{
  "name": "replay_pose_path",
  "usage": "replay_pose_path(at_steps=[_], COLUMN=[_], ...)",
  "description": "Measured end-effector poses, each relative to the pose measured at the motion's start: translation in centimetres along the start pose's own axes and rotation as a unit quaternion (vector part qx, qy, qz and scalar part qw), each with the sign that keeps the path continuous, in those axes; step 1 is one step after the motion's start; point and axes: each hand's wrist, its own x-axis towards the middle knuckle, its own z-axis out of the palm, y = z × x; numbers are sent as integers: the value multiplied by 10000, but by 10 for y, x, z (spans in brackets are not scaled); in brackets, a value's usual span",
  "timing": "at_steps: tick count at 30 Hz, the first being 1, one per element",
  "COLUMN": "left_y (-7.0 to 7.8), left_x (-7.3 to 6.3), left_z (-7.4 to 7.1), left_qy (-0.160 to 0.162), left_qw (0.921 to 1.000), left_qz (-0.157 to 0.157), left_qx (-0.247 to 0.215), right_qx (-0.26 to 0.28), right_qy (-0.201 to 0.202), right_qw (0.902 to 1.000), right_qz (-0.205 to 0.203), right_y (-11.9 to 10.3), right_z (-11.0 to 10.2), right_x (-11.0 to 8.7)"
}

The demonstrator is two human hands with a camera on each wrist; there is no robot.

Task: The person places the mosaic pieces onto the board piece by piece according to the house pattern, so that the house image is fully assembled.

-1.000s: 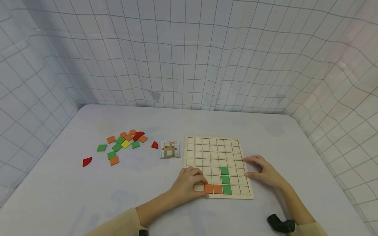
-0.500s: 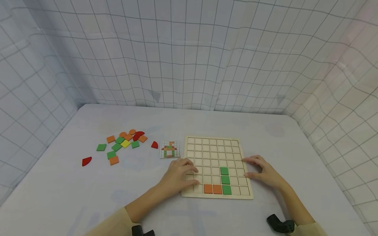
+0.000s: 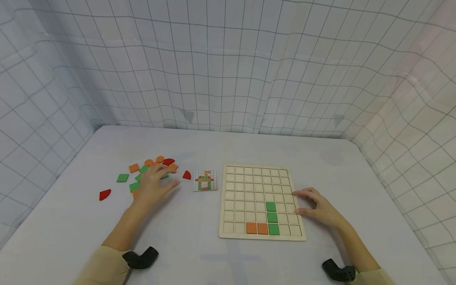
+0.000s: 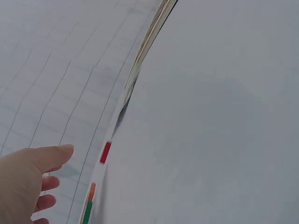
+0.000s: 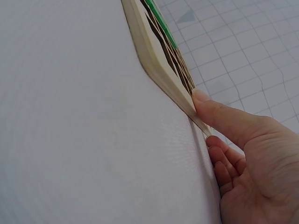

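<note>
A pale wooden grid board (image 3: pixel 240 195) lies flat on the table. Near its front edge two orange square tiles (image 3: pixel 257 228) sit in cells beside a column of green square tiles (image 3: pixel 272 217). My left hand (image 3: pixel 154 186) hovers over the loose tiles (image 3: pixel 122 178) on the left, fingers spread, hiding part of the pile; nothing shows between thumb and fingers in the left wrist view. At the board's right edge rests my right hand (image 3: pixel 320 209), its thumb and fingertips touching the rim apart from each other. The right wrist view shows the thumb (image 5: pixel 219 114) against that rim.
A small printed pattern card (image 3: pixel 205 181) lies between the pile and the board. One red quarter-circle tile (image 3: pixel 187 175) is left of the card, another red tile (image 3: pixel 105 194) farther left. A gridded white curtain (image 3: pixel 228 79) hangs behind the table.
My left hand has left the board's front-left corner, by the orange tiles, and moved left and away to the loose tiles. The right hand and the board have stayed put.
</note>
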Motion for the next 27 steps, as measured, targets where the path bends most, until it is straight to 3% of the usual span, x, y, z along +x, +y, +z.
replay_pose_path(at_steps=[4, 9, 18, 27], left_y=[-29, -46, -56, -57], left_x=[0, -1, -1, -3], left_z=[-12, -19, -17, -15], left_qy=[31, -371, -654, -471], left_qw=[9994, 9968, 9945, 9971], left_qz=[-285, -517, -557, -424], left_qx=[201, 481, 601, 424], right_qx=[2, 67, 51, -24], right_qy=[-14, -6, 22, -5], right_qw=[10000, 10000, 10000, 10000], right_qz=[10, -13, -48, -61], right_y=[0, -1, -1, -5], right_z=[0, 1, 0, 0], right_x=[0, 0, -1, -1])
